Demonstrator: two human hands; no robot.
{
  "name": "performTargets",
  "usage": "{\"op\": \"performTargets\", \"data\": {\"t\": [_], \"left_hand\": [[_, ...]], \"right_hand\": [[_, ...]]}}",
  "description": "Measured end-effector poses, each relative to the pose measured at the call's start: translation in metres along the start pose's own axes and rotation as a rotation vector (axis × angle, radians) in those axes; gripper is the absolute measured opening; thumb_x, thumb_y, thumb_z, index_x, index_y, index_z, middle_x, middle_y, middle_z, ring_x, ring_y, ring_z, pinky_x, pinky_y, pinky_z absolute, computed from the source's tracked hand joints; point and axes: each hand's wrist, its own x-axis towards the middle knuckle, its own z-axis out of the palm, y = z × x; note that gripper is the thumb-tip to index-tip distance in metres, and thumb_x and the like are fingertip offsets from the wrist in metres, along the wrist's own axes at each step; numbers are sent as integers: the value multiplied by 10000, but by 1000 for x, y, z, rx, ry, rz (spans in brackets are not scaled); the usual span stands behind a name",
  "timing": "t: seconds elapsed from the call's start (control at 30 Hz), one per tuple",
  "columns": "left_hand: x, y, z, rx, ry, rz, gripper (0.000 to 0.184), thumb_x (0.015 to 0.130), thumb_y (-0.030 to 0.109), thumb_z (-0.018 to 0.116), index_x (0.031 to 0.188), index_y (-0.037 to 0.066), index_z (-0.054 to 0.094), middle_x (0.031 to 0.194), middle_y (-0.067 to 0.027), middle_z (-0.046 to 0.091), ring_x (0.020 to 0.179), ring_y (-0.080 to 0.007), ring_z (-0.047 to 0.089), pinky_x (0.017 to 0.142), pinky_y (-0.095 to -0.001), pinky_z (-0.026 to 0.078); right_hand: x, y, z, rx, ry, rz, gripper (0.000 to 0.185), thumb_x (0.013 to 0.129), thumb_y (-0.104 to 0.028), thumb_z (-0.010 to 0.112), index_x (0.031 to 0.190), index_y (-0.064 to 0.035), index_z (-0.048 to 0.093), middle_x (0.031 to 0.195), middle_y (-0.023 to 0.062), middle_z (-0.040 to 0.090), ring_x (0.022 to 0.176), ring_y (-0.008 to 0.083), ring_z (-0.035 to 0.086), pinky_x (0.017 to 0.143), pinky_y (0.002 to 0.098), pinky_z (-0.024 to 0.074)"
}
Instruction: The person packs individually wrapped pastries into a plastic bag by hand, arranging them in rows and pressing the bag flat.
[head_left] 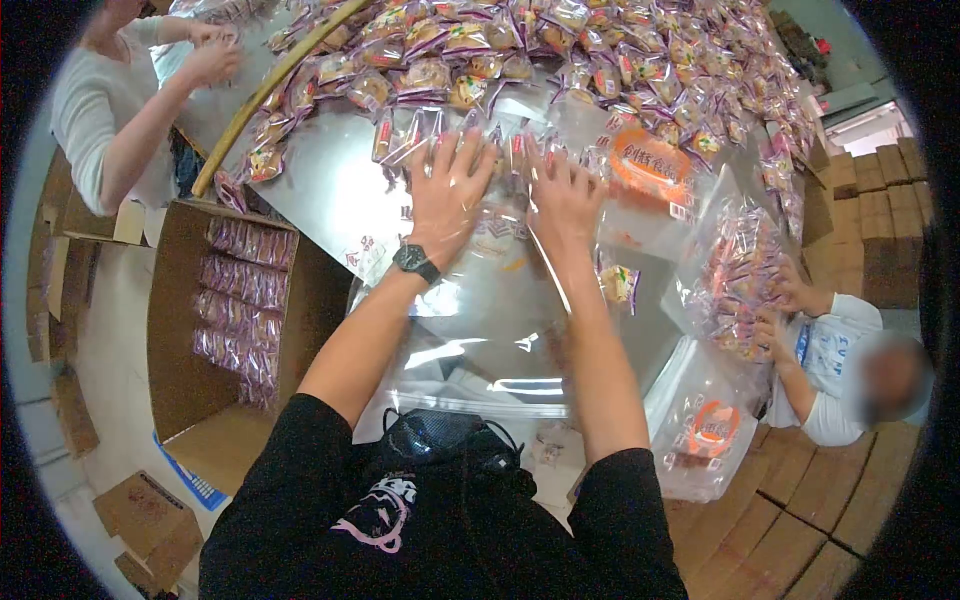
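Note:
Both hands reach forward inside or under a large clear plastic bag point(480, 340) that lies over the metal table. My left hand point(450, 190), below a black wristwatch point(415, 262), has its fingers spread over a row of small wrapped snack packs point(400, 135). Beside it on the right, my right hand point(565, 200) also has its fingers apart, at the other end of that row. The packs stand side by side just beyond the fingertips. A single wrapped pack point(620, 285) lies to the right of my right forearm.
Many wrapped packs point(640, 60) heap across the table's far side, behind a wooden strip point(270, 95). An open carton point(250, 400) with packs stands left. One person point(110, 110) is at upper left; another point(830, 350), right, holds a filled bag point(735, 270). Printed bags point(705, 430) lie nearby.

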Motion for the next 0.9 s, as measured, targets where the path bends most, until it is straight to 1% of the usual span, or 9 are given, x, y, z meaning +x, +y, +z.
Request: {"op": "performTargets", "data": {"t": [0.03, 0.13, 0.23, 0.37, 0.43, 0.57, 0.7, 0.8, 0.9], "left_hand": [[1, 1, 0, 36, -41, -8, 708, 769, 337, 795, 1435, 218, 589, 1533, -63, 527, 1383, -295, 478, 1162, -525, 274], [1, 2, 4, 31, 5, -3, 704, 789, 358, 775, 1441, 176, 582, 1496, -76, 560, 1370, -282, 497, 1147, -527, 288], [3, -1, 4, -7, 66, -10, 665, 825, 303, 740, 1439, 111, 572, 1397, -80, 633, 1325, -260, 538, 1108, -515, 330], [4, -10, 0, -86, 22, -12, 580, 878, 167, 659, 1440, 63, 554, 1185, -64, 716, 1221, -239, 595, 1055, -480, 375], [5, -11, -3, -125, 22, -22, 573, 863, 170, 674, 1416, 64, 565, 1189, -57, 712, 1194, -242, 605, 1059, -481, 374], [7, -15, 5, -123, -11, -23, 597, 805, 216, 751, 1363, 84, 586, 1298, -71, 662, 1191, -254, 591, 1072, -490, 362], [23, -9, -30, -108, -121, -32, 744, 719, 364, 861, 1366, 126, 583, 1540, -120, 479, 1407, -275, 454, 1148, -534, 293], [17, -14, -17, -41, -145, 15, 761, 726, 380, 862, 1384, 126, 576, 1566, -116, 467, 1452, -271, 421, 1167, -536, 275], [18, -13, -7, 4, -108, 19, 696, 800, 334, 807, 1422, 146, 558, 1558, -132, 485, 1414, -279, 476, 1159, -553, 287]], "right_hand": [[1, -1, -1, -61, 13, -35, 717, 827, -281, 749, 1505, -280, 519, 1254, 83, 636, 1176, 303, 582, 1032, 538, 398], [5, -3, -10, 80, 2, -25, 598, 842, -351, 760, 1410, -277, 591, 1231, 135, 635, 1116, 352, 625, 1018, 582, 394], [9, -6, -16, 108, -94, 51, 575, 856, -393, 746, 1401, -271, 606, 1209, 123, 635, 1109, 352, 628, 1020, 587, 390], [8, -14, 4, 80, 0, 99, 553, 847, -412, 753, 1366, -265, 630, 1197, 111, 630, 1102, 338, 617, 1025, 570, 374], [8, -17, 3, 51, 12, 105, 585, 816, -417, 785, 1359, -265, 630, 1206, 100, 624, 1112, 304, 582, 1019, 524, 367], [10, -20, 2, -1, -41, 97, 540, 841, -419, 768, 1339, -248, 652, 1205, 107, 623, 1132, 297, 583, 1031, 538, 354], [12, -19, 3, 99, -15, 104, 518, 844, -353, 733, 1345, -257, 640, 1307, 132, 614, 1108, 301, 630, 1072, 607, 311], [5, -19, 5, 149, 62, 77, 503, 845, -320, 716, 1338, -250, 641, 1371, 112, 618, 1113, 285, 644, 1093, 636, 284], [7, -18, 12, 117, 63, 78, 503, 844, -341, 721, 1331, -237, 648, 1378, 65, 636, 1140, 266, 629, 1096, 632, 280]]}}
